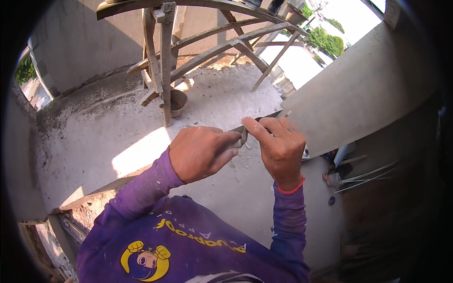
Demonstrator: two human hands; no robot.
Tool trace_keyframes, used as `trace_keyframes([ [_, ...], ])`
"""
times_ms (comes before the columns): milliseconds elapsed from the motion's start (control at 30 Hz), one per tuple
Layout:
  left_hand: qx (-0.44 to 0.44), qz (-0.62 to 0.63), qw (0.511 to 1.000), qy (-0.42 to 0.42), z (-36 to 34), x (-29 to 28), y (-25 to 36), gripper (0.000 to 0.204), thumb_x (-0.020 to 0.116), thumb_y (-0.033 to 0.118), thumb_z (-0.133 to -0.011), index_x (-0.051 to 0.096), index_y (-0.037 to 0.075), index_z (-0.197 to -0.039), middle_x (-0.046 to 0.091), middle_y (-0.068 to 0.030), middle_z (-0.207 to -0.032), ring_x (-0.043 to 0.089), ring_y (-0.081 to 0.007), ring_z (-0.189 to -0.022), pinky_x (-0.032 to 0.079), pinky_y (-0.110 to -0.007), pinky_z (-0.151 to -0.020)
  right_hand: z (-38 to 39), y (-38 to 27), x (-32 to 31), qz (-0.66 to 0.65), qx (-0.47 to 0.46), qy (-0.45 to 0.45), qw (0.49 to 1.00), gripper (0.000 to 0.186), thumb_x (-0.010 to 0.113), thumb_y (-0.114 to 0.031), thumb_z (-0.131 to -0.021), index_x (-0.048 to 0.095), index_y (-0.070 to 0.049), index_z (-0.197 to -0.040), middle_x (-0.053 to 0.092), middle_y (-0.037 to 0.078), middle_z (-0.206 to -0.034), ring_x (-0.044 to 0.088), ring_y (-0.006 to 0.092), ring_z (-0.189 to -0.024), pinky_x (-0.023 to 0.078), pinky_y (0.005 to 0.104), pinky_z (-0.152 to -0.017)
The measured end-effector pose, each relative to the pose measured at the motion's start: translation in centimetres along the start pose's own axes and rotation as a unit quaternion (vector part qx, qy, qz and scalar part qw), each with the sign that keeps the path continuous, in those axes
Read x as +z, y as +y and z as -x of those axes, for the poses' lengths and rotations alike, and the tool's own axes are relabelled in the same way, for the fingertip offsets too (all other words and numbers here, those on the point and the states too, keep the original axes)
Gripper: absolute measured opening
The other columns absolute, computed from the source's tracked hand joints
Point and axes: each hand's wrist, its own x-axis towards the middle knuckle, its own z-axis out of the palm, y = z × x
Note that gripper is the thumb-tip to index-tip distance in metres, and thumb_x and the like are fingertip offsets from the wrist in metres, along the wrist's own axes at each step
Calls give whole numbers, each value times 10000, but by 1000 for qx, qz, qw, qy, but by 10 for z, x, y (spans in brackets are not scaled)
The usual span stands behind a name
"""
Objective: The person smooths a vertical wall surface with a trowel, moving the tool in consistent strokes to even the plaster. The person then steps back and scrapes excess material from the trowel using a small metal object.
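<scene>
My left hand (200,153) and my right hand (283,148) meet in front of my chest. The right fingers are curled round a thin, dark, flat-edged tool (271,115), whose kind I cannot make out. A pale stub shows past the knuckles and may be its handle end. Closed at the tool's left part, my left hand has its thumb and fingers against a small grey lump (243,138), perhaps mortar. The palms and most of the tool are hidden behind the fingers. Purple sleeves cover both forearms, and a red cord circles the right wrist.
A wooden trestle scaffold (166,66) stands ahead, with a bucket (178,101) beside its leg. On the right rises a smooth grey curved wall (349,89). Tools and thin rods (368,177) lie beyond my right arm. A concrete ledge (94,146) runs along the left.
</scene>
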Motion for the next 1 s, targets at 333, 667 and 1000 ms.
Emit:
trace_keyframes([
  [333,-37,26,997,68,7,9,-1,305,728,322,-997,753,82,-1185,756,-179,-925,736,-420,-829,571,-524,-720,-1,2,16,-104,65,128,984,460,708,47,-852,783,-143,-1264,718,38,-892,689,245,-754,526,389,-611],
  [667,-52,82,985,145,8,13,-5,302,720,297,-1020,728,50,-1193,734,-206,-856,721,-434,-796,547,-529,-705,5,-15,35,-102,121,134,978,340,698,33,-987,742,-75,-1307,754,99,-949,721,305,-767,555,414,-672],
  [1000,-123,235,959,100,11,10,-8,324,647,308,-1097,697,36,-1268,603,-69,-739,579,-141,-604,481,-344,-592,0,-19,43,-156,174,153,960,283,694,-73,-1054,714,-58,-1336,800,158,-1175,801,317,-956,606,396,-780],
])
